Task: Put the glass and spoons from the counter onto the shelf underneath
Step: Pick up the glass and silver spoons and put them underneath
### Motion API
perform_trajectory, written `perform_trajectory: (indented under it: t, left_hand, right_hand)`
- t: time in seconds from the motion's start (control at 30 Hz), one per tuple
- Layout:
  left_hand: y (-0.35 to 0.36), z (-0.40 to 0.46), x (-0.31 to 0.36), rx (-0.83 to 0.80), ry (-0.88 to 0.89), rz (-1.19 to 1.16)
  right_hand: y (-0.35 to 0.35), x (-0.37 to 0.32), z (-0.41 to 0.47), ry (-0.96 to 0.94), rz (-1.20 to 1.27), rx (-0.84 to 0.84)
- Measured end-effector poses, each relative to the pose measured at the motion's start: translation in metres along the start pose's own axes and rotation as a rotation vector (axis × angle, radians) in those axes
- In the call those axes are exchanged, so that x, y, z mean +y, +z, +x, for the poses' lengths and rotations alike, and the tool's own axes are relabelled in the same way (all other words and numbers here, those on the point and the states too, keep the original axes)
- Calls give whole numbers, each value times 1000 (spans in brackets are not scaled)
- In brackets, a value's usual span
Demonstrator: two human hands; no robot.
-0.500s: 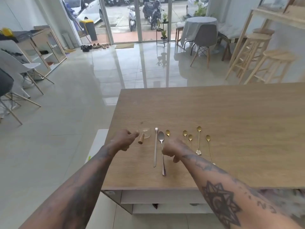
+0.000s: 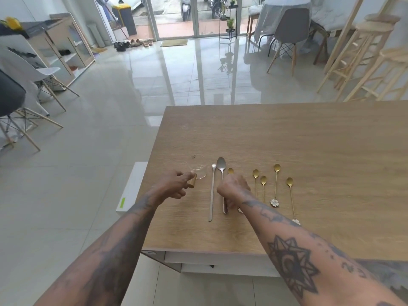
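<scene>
Gathering stage: left hand (image 2: 174, 186) pinching glass (image 2: 197, 170) handle at nine o'clock, right hand (image 2: 234, 188) clamped on big spoon (image 2: 221, 165), lifting both next

Home dining area — wooden counter (image 2: 309, 162), bar stools (image 2: 373, 54), draped table (image 2: 284, 9), shoes (image 2: 132, 43) by glass doors (image 2: 176, 16)

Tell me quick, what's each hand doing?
Left hand: fingers on the clear glass cup's wooden handle.
Right hand: curled over the big silver spoon; grip cannot be told.
</scene>
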State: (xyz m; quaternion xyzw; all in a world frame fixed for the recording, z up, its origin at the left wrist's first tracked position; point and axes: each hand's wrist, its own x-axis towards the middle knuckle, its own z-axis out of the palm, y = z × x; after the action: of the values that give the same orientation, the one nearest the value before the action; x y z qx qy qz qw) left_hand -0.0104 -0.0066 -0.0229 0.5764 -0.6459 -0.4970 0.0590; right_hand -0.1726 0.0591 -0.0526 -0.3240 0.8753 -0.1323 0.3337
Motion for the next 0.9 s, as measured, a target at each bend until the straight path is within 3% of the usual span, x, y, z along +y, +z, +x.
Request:
perform_trajectory:
  t: [0.2,0.53,0.9]
  left_hand:
    - [6,7,-6,-11,-26,-69]
    - [16,6,-20,-27,-107,-396]
    - [26,-8,-27,-20,-209,-480]
  right_hand:
    - [17,-9,-3,56,-75,65]
    - [22,-10,-1,125,-24,96]
    - [28,-6,-7,66,-102,149]
